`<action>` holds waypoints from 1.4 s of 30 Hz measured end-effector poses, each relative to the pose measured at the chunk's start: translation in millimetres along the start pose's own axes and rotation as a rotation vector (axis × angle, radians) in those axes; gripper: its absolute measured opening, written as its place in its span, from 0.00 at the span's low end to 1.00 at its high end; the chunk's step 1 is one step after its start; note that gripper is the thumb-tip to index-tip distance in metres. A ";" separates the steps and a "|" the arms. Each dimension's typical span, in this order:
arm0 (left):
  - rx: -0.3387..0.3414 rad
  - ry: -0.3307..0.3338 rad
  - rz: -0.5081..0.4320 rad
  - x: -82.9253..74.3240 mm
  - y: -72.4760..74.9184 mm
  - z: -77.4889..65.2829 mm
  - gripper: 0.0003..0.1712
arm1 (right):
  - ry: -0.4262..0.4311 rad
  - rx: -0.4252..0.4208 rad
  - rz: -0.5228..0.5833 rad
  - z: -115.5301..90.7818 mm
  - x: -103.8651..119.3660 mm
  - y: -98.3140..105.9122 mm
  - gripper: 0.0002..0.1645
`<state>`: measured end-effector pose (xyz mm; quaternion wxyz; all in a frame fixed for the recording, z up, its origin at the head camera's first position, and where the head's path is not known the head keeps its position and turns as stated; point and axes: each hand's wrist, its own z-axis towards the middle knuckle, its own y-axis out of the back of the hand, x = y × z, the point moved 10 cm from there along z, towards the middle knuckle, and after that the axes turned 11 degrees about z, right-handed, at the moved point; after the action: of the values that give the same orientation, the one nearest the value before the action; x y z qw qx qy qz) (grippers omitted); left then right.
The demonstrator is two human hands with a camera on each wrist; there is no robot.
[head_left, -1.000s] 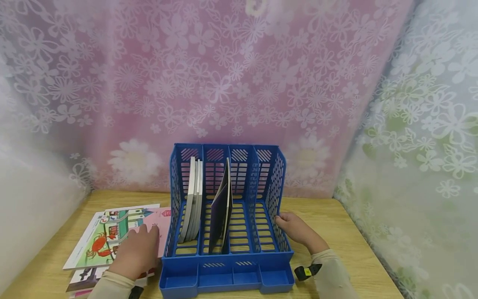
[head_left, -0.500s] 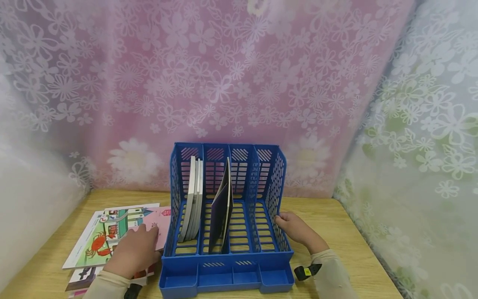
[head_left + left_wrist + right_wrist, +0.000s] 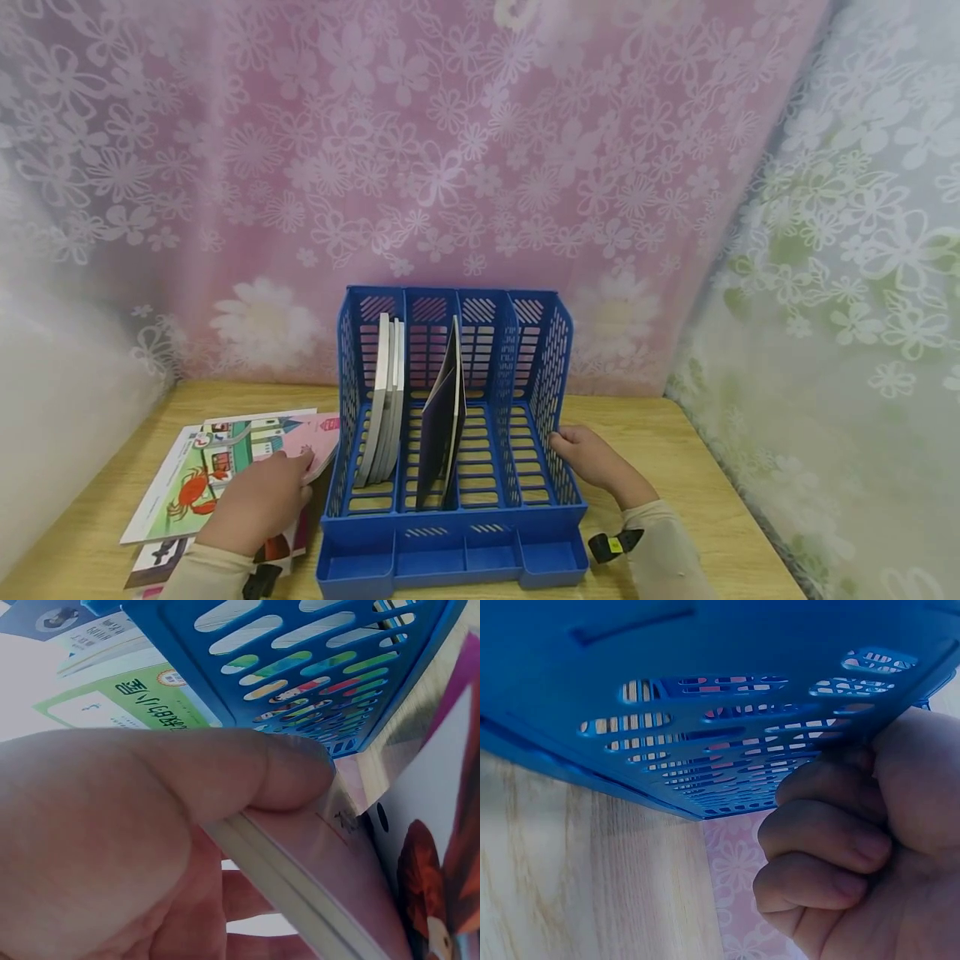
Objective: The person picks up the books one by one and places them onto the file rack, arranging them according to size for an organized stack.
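Observation:
A blue file rack [image 3: 360, 529] stands upright on the table, its compartments side by side. Beside its left wall, my left hand [image 3: 258, 504] pinches a pink book [image 3: 321, 433]. In the left wrist view the thumb [image 3: 289, 769] lies on the pink cover, with fingers beneath and the page edges showing between. A picture book with a red crab [image 3: 197, 492] lies partly behind this hand. My right hand [image 3: 594, 458] grips the rack's right wall; the right wrist view shows its fingers [image 3: 817, 832] curled at the slotted plastic.
Several pale books [image 3: 384, 400] stand in the rack's leftmost compartment. Thin dark books [image 3: 438, 442] lean in the second one. More books [image 3: 157, 562] are stacked under the crab book on the left. A floral curtain [image 3: 450, 167] hangs behind the wooden table [image 3: 637, 417].
My left hand has shifted slightly down and left, and the near edge of the pink book has come up with it. The right hand keeps its hold on the rack.

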<state>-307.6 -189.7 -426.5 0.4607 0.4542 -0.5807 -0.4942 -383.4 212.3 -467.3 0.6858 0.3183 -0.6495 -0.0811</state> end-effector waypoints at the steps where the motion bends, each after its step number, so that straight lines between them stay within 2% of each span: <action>1: -0.004 0.001 -0.003 -0.1 1.2 0.0 0.33 | 0.000 -0.004 -0.001 -0.1 0.2 0.3 0.25; 8: -0.015 0.003 -0.013 -0.6 2.8 0.3 0.30 | -0.020 0.002 0.015 -1.8 -4.7 -3.9 0.25; 14: -0.047 0.008 -0.042 1.7 7.1 2.7 0.29 | -0.003 -0.025 -0.012 0.4 -0.6 2.7 0.25; 18: -0.039 -0.004 -0.055 2.5 10.6 4.4 0.28 | -0.015 -0.033 -0.005 2.2 0.0 5.3 0.25; 25: -0.008 0.003 -0.063 3.5 7.0 4.2 0.27 | -0.037 -0.027 0.011 -0.2 -2.9 1.3 0.24; 35: -0.035 0.001 -0.067 6.8 3.6 3.0 0.26 | -0.038 -0.062 -0.039 -1.1 0.4 1.1 0.25; 42: -0.059 -0.023 -0.080 6.3 8.8 0.6 0.24 | -0.030 -0.061 -0.035 -1.1 -0.3 0.6 0.25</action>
<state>-309.8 -194.8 -417.3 0.4467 0.4577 -0.5527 -0.5343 -382.5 213.3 -467.1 0.6836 0.3074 -0.6515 -0.1175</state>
